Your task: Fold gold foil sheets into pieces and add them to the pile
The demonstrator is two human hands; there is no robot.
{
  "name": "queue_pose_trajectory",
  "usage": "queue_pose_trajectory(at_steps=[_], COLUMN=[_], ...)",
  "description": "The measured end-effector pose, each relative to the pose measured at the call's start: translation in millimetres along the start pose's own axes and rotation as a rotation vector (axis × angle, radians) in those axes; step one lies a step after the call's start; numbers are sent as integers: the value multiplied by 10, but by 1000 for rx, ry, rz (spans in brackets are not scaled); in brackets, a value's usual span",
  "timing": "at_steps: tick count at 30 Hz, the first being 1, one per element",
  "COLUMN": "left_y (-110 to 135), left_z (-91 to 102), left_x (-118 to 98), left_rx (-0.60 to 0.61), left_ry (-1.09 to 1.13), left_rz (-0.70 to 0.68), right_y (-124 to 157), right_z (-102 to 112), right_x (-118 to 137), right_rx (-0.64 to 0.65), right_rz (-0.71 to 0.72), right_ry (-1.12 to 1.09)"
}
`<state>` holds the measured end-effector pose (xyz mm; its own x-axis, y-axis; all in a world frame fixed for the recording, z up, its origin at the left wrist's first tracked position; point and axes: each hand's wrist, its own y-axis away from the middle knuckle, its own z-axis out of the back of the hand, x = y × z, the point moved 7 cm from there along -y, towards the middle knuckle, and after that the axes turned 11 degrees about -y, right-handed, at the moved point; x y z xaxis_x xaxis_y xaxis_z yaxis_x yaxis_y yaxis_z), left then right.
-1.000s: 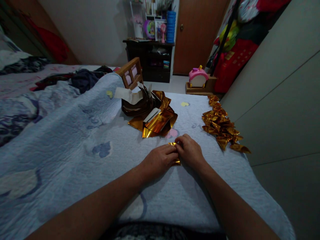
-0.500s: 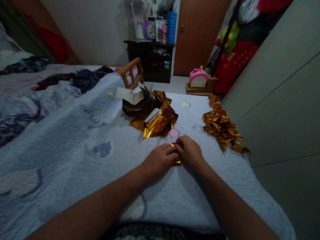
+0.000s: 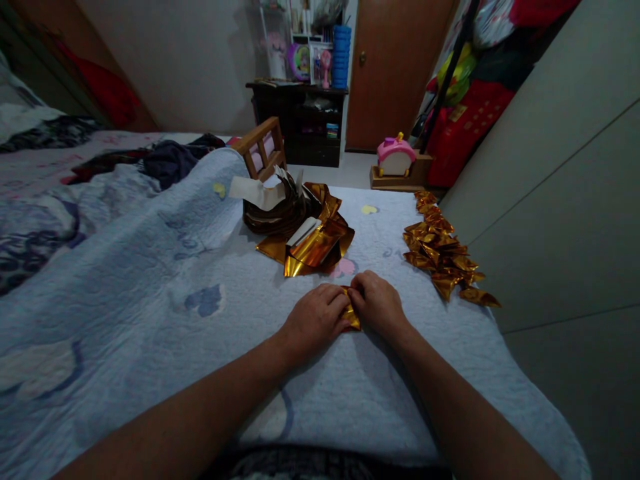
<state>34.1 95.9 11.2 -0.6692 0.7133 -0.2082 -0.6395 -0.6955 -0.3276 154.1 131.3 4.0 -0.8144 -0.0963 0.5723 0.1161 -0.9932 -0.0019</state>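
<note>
A small folded piece of gold foil paper (image 3: pixel 353 316) lies on the quilt between my two hands, partly covered by fingers. My left hand (image 3: pixel 320 312) has its fingers curled over the paper's left side. My right hand (image 3: pixel 376 299) pinches the upper right edge with thumb and fingers close together. Beyond them is a loose heap of gold foil sheets (image 3: pixel 323 247), next to a curled stack of sheets (image 3: pixel 273 212) with pale backing showing. To the right sits a pile of folded gold foil pieces (image 3: pixel 440 253).
The pale blue quilt (image 3: pixel 240 360) covers the bed, rising in a fold at left. Dark clothes (image 3: pixel 170 161) lie further left. A tall pale cabinet (image 3: pixel 565 200) borders the right side. Past the bed stand a pink toy case (image 3: pixel 396 157) and a dark shelf unit (image 3: pixel 300 127).
My left fingers have drawn back slightly to the left, so more of the gold foil paper shows between the hands. My right hand stays at its upper right edge.
</note>
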Motion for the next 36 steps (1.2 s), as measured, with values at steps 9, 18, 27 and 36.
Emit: queue_pose_trajectory(at_steps=[9, 18, 27, 36], left_y=[-6, -8, 4, -1], left_z=[7, -16, -28, -20], left_x=[7, 19, 17, 8], left_rx=[26, 48, 32, 28], left_ry=[7, -13, -7, 9], left_rz=[16, 21, 13, 4], right_y=[1, -3, 3, 37], right_z=[11, -21, -13, -11], right_x=[6, -40, -27, -28], right_rx=[-10, -20, -15, -8], right_rz=[5, 1, -5, -4], right_ry=[-4, 5, -10, -27])
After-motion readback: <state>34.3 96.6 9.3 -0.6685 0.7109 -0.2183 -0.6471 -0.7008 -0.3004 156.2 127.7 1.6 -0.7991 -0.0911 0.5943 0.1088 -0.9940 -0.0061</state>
